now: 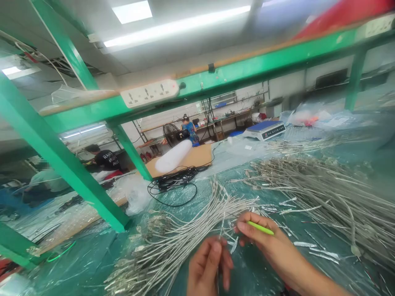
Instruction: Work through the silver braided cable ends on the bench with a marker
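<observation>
My left hand (pixel 207 266) is low in the middle, fingers pinched on a thin silver wire (pixel 222 220) that rises from it. My right hand (pixel 262 238) sits just to its right, closed on a slim lime-green tool (pixel 261 227) that points right. Both hands hover over a green mat covered with clear plastic (pixel 92 259). A fanned bundle of grey cables with metal ends (pixel 179 238) lies under and left of the hands. A much larger heap of the same cables (pixel 314 185) spreads to the right. Short cut silver pieces (pixel 321 251) are scattered near my right hand.
A green steel frame (pixel 61 160) crosses the bench, carrying a white power strip (pixel 151 93). Black coiled cable (pixel 174 183), a white roll (pixel 173 156) and a blue-topped scale (pixel 265 129) sit farther back. Other people work at benches on the left and at the back.
</observation>
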`<action>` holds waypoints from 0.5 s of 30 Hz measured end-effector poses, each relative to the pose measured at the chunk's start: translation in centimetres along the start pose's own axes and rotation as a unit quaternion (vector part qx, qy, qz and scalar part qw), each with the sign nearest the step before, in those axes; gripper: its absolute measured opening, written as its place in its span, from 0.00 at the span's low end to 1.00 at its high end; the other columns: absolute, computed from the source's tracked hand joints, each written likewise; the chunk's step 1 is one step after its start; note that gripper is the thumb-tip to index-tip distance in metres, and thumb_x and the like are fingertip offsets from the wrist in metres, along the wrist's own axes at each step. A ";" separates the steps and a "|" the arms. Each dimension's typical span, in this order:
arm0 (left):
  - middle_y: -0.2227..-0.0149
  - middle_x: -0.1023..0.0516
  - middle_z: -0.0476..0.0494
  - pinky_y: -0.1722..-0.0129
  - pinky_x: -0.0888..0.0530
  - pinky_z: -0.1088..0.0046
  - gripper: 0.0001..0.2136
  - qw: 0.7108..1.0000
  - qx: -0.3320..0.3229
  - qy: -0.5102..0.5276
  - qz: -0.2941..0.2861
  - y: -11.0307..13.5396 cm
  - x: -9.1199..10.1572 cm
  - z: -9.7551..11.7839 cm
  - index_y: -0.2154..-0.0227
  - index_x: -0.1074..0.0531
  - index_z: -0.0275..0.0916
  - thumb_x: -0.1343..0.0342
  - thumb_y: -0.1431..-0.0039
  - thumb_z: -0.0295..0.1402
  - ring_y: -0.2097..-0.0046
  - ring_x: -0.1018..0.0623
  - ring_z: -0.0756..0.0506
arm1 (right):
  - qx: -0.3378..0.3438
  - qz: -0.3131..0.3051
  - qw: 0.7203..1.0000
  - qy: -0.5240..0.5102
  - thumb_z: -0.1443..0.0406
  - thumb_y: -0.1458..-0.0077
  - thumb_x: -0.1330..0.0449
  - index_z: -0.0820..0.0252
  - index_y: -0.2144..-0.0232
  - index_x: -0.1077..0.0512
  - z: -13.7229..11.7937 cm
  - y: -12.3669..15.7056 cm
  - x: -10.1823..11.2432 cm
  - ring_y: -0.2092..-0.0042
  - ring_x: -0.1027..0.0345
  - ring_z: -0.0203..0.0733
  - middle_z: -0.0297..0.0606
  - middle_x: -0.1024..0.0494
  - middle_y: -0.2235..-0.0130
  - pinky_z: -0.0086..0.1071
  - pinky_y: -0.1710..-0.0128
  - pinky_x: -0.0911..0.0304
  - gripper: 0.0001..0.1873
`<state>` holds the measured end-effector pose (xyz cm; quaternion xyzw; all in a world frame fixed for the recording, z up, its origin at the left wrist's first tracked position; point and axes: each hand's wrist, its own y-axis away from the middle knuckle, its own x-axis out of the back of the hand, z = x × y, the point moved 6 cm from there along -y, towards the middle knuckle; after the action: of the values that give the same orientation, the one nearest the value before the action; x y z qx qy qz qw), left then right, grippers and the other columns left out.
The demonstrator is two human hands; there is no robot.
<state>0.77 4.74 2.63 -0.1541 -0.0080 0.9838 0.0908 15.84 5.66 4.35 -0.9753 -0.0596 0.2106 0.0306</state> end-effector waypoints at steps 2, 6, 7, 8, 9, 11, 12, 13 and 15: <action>0.79 0.27 0.50 0.84 0.47 0.80 0.12 1.000 -0.005 0.014 0.005 0.0 0.2 0.5 0.67 0.25 0.36 0.42 0.43 0.41 0.86 0.37 0.58 | -0.011 0.011 0.999 -0.045 0.58 0.46 0.37 0.60 0.72 0.26 0.3 -0.3 0.5 0.67 0.34 0.40 0.36 0.26 0.68 0.32 0.65 0.38 0.10; 0.79 0.28 0.52 0.84 0.45 0.80 0.13 0.998 -0.019 0.037 0.042 -0.1 0.9 1.5 0.68 0.26 0.37 0.39 0.47 0.43 0.86 0.37 0.58 | 0.005 0.064 0.996 -0.055 0.56 0.47 0.37 0.59 0.72 0.26 0.3 -0.9 2.1 0.64 0.35 0.43 0.37 0.27 0.68 0.32 0.67 0.36 0.12; 0.79 0.28 0.52 0.84 0.44 0.80 0.13 0.998 -0.021 0.031 0.047 -0.1 0.9 1.6 0.68 0.26 0.37 0.39 0.47 0.43 0.86 0.37 0.58 | 0.011 0.065 0.997 -0.030 0.55 0.46 0.38 0.59 0.73 0.26 0.2 -0.9 2.1 0.65 0.34 0.42 0.36 0.26 0.69 0.32 0.67 0.37 0.14; 0.79 0.27 0.51 0.84 0.44 0.80 0.14 0.998 -0.022 0.021 0.048 -0.1 0.9 1.6 0.67 0.26 0.36 0.39 0.47 0.43 0.86 0.37 0.57 | 0.014 0.059 0.998 0.002 0.54 0.45 0.39 0.59 0.74 0.26 0.1 -0.8 2.0 0.66 0.34 0.41 0.36 0.26 0.69 0.32 0.67 0.37 0.15; 0.79 0.27 0.51 0.84 0.44 0.80 0.14 0.999 -0.022 0.009 0.047 -0.1 0.8 1.5 0.67 0.26 0.36 0.39 0.47 0.43 0.86 0.37 0.57 | 0.018 0.043 0.998 0.035 0.54 0.44 0.40 0.59 0.75 0.26 0.0 -0.6 1.6 0.68 0.34 0.40 0.35 0.25 0.70 0.32 0.66 0.38 0.16; 0.79 0.26 0.50 0.84 0.44 0.80 0.14 0.998 -0.024 -0.016 0.048 0.0 0.7 1.1 0.67 0.26 0.36 0.39 0.47 0.43 0.85 0.36 0.56 | 0.026 -0.006 0.995 0.092 0.56 0.44 0.40 0.59 0.72 0.25 -0.2 -0.1 0.5 0.69 0.33 0.39 0.34 0.24 0.69 0.31 0.64 0.38 0.13; 0.79 0.26 0.49 0.84 0.44 0.80 0.14 0.998 -0.027 -0.027 0.048 0.1 0.6 0.9 0.66 0.25 0.36 0.39 0.47 0.43 0.85 0.35 0.55 | 0.031 -0.032 0.994 0.104 0.57 0.45 0.38 0.58 0.69 0.25 -0.4 0.2 -0.1 0.66 0.32 0.40 0.34 0.24 0.67 0.31 0.63 0.38 0.10; 0.79 0.26 0.49 0.84 0.44 0.80 0.14 0.998 -0.031 -0.038 0.048 0.1 0.6 0.7 0.66 0.25 0.36 0.39 0.47 0.43 0.85 0.35 0.55 | 0.034 -0.054 0.992 0.105 0.59 0.47 0.36 0.56 0.66 0.24 -0.4 0.5 -0.6 0.62 0.31 0.42 0.35 0.24 0.64 0.31 0.61 0.38 0.08; 0.79 0.26 0.49 0.83 0.43 0.80 0.13 0.997 -0.040 -0.052 0.039 0.2 0.3 0.6 0.67 0.25 0.36 0.39 0.47 0.43 0.85 0.34 0.55 | 0.032 -0.090 0.992 0.080 0.62 0.50 0.34 0.55 0.60 0.26 -0.4 0.9 -1.4 0.57 0.32 0.44 0.36 0.25 0.59 0.32 0.58 0.37 0.13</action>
<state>0.26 4.58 3.07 -0.1062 -0.0462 0.9922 0.0459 14.86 4.60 5.17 -0.9782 -0.1380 0.1299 0.0853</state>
